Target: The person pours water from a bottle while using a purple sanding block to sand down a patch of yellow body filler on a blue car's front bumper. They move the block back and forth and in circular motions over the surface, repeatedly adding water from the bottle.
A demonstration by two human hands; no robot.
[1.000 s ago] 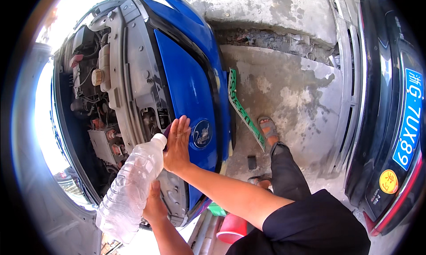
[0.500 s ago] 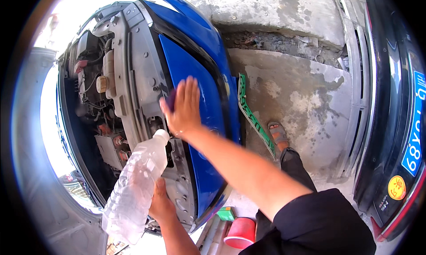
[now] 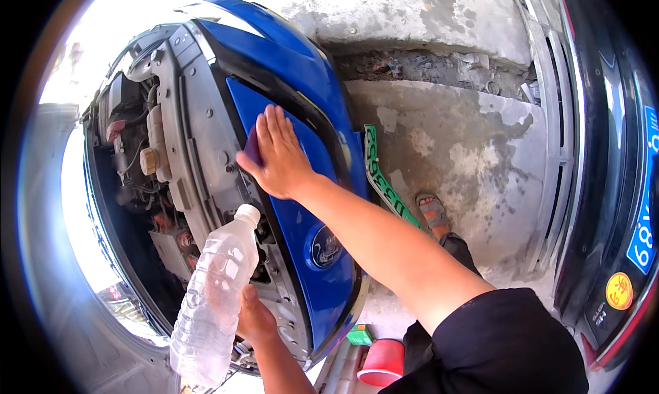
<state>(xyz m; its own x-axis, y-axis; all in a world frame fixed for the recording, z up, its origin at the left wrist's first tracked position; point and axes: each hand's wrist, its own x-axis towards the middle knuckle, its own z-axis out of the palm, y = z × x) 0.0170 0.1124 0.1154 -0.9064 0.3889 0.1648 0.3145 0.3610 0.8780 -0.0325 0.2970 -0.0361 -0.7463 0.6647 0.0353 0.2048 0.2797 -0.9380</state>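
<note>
My left hand [image 3: 256, 316] is closed around a clear ribbed plastic bottle [image 3: 214, 294], tilted with its white cap end up and away from me. The bottle hangs over the front edge of a blue car's engine bay [image 3: 141, 181]. My right hand [image 3: 280, 154] lies flat, fingers together, on the car's blue front panel [image 3: 292, 219]. Under its palm and thumb is a dark purple pad or cloth [image 3: 252, 147], mostly hidden, pressed to the panel's edge. An oval badge [image 3: 325, 246] sits on the panel, nearer me than that hand.
A raised hood [image 3: 89, 311] stands at the left. A bent green-and-white plate [image 3: 384, 181] leans out beside the bumper. A red bucket [image 3: 382, 361] and a green box [image 3: 360, 335] are near my legs. A dark car [image 3: 604, 209] stands at the right, beyond stained concrete [image 3: 473, 167].
My right hand has slid slightly away from me and left with the purple piece, and the badge now shows. The bottle stays in my left hand. The whole view has shifted a little.
</note>
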